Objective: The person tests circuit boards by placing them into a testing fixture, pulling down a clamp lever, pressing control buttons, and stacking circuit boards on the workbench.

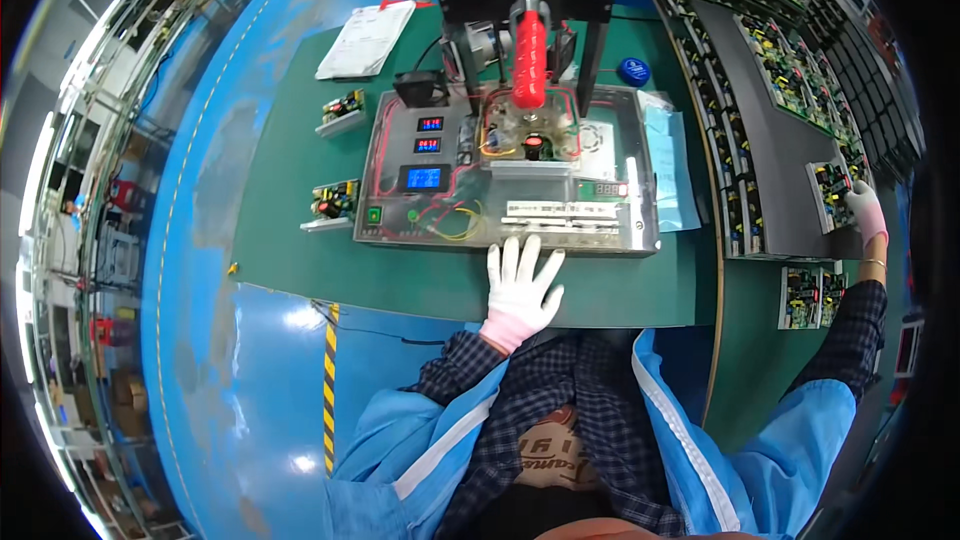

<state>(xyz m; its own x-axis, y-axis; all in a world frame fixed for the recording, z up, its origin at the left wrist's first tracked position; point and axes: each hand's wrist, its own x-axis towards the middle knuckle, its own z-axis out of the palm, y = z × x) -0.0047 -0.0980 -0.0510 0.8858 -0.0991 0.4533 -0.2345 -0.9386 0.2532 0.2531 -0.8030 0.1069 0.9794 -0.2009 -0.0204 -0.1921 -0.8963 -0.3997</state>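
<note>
My left hand (520,290), in a white glove with a pink cuff, lies with fingers spread at the front edge of a clear-topped test box (470,230). A red-handled toggle clamp (530,60) stands over the box, above a circuit board (535,145) in the fixture. Far out to the right, my gloved right hand (866,210) has its fingers closed at the end of another circuit board (832,197) on a grey tray surface (770,210). Its fingertips are small and partly hidden. Lit displays (425,177) show on the box's left part.
Two loose circuit boards, one upper (343,112) and one lower (332,205), lie left of the box. White papers (365,40), a round blue tin (633,71) and a blue sheet (670,170) surround it. More boards (800,298) sit at right, below racks of several boards (790,70).
</note>
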